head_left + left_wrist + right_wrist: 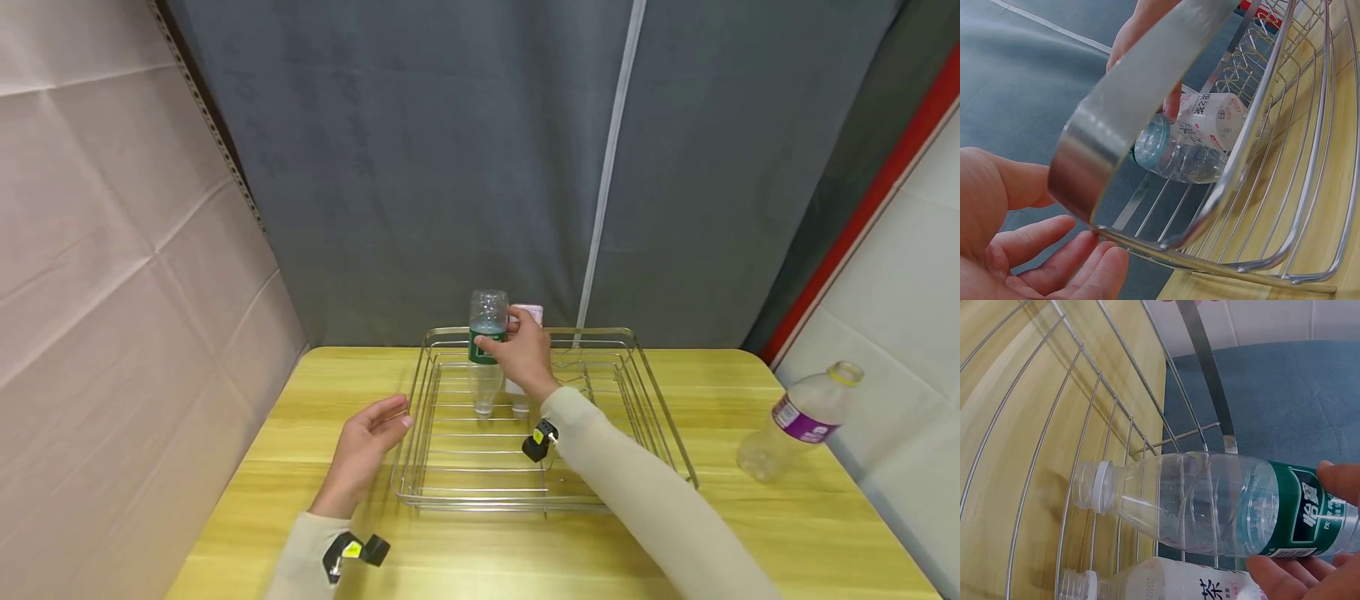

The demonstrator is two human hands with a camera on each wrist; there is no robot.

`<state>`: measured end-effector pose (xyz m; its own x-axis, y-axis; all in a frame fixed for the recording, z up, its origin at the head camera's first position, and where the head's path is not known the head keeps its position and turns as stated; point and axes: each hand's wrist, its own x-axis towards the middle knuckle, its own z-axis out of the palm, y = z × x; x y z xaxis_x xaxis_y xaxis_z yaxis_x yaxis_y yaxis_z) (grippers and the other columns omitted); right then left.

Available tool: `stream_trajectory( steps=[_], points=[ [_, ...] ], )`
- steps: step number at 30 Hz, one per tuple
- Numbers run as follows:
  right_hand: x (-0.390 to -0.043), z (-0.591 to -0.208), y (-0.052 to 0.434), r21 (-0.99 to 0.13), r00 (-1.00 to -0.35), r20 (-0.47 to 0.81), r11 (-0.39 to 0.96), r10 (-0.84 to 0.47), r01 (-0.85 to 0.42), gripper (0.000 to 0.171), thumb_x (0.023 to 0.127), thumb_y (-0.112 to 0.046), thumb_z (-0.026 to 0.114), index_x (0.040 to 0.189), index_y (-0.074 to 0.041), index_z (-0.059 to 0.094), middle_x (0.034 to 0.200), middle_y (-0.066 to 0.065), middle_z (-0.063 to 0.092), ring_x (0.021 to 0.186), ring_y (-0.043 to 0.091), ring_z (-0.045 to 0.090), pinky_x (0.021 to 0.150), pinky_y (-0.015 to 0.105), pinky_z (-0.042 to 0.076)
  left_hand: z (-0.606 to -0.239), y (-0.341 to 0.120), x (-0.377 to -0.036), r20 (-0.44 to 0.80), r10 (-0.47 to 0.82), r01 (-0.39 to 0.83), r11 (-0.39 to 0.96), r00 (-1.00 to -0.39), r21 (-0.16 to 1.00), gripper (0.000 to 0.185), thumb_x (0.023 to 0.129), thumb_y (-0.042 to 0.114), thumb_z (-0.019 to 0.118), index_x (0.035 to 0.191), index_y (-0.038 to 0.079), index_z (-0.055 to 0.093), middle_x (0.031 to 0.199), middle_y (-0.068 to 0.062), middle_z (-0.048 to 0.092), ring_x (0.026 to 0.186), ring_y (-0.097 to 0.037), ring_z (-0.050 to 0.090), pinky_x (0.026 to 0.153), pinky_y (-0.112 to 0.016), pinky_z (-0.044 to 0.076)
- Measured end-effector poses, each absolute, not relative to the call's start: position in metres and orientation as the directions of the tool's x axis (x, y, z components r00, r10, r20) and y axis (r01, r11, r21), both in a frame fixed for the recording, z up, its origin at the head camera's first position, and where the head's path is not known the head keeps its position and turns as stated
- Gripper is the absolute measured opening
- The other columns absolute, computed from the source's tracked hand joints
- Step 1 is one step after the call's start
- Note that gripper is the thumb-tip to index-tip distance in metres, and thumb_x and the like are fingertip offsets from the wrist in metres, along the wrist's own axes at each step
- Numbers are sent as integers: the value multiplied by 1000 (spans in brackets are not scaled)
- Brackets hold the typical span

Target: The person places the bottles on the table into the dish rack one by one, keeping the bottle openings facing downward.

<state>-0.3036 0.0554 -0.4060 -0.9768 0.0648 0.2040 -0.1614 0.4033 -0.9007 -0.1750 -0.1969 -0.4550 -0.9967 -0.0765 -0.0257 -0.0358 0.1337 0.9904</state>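
Note:
A clear bottle with a green label (487, 342) stands cap down inside a wire basket (420, 493) on the yellow table. My right hand (522, 350) grips it around the label; in the right wrist view its fingers (1341, 481) curl over the green label (1300, 512). A white-labelled bottle (517, 398) stands cap down right beside it, also seen as the white bottle (1179, 581) in the right wrist view. My left hand (367, 442) lies relaxed beside the basket's left front corner, holding nothing; whether it touches the rim (1147, 81) I cannot tell.
A clear bottle with a purple label (802, 421) lies tilted on the table's right side. A grey curtain hangs behind the table, and a beige wall panel closes the left. The basket's raised wire sides (1085, 419) surround the bottles.

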Motion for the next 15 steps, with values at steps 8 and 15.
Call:
stream_trajectory(
  steps=[8,15],
  points=[
    [-303,-408,52,-888,-971,220,430,92,-161,81,82,-31,92,150,-9,54,133,20,73,116,33,75,100,48,62,-453,-197,-172,-14,-88,-26,142,-996,989,52,102,9,70,150,-1,54,153,-25,56,138,-38,59,98,-16,57],
    [-304,-406,51,-877,-975,206,457,81,-147,81,84,-32,91,151,-9,53,133,20,73,119,33,74,100,48,62,-452,-197,-171,-19,-89,-30,126,-996,992,50,102,8,70,149,1,56,153,-23,57,137,-34,60,98,-15,56]
  ],
)
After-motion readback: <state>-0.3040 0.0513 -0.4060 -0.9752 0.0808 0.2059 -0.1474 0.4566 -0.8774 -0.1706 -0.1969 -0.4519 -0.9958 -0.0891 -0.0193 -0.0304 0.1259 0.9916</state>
